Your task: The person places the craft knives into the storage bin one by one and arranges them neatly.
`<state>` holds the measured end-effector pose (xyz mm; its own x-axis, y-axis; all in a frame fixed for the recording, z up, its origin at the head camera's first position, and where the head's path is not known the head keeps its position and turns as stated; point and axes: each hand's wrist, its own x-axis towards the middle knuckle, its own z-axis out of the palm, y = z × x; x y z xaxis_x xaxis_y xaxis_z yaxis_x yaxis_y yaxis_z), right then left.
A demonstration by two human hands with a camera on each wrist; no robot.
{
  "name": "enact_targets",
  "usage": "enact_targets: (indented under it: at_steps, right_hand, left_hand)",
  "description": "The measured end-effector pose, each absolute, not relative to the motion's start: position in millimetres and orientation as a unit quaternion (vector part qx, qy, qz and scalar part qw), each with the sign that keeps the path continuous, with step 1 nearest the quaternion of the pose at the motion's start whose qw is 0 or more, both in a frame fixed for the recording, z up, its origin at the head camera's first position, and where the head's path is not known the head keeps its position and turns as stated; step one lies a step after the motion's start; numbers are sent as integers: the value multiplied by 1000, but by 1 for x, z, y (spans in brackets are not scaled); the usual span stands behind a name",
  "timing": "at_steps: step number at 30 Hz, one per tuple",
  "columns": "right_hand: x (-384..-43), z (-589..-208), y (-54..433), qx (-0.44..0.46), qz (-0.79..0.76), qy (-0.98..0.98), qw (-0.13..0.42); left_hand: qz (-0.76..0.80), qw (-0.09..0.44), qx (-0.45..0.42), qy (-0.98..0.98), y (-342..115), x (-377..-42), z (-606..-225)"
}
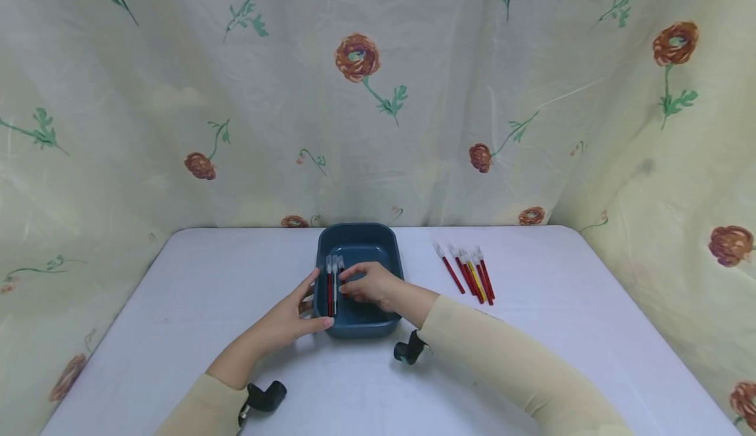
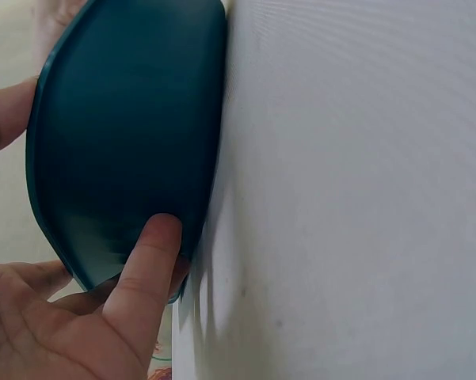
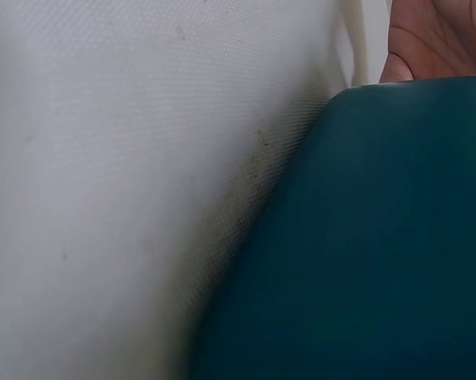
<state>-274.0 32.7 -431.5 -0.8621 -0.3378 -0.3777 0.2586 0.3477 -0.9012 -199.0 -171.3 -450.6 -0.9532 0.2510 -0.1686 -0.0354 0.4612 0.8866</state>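
A dark blue plastic tray (image 1: pixel 357 332) stands on the table. At its left side, my left hand (image 1: pixel 289 321) holds it from outside, thumb against the front wall and fingers along the left wall. My right hand (image 1: pixel 371 286) reaches over the tray and pinches a slim pen (image 1: pixel 341 265) with a clear cap, its lower part hidden by the fingers. Left of that pen lie a red pen (image 1: pixel 329 291) and a silver pen (image 1: pixel 335 288), side by side with caps away from me. Only the tray's outside shows in the right wrist view.
Right of the tray lies a loose group of several red pens (image 1: pixel 453 275) with clear caps, a yellow pen (image 1: pixel 474 277) among them. A white cloth covers the table (image 1: pixel 236 278). A flowered curtain (image 1: pixel 413 160) hangs behind and at both sides.
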Motion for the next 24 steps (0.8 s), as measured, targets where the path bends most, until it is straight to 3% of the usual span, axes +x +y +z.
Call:
enact_targets:
  at_steps: [24]
  right_hand:
    - [-273,-424,37,-30,-563,785,258]
  left_hand:
    - [526,141,70,836,-173,-201,-450]
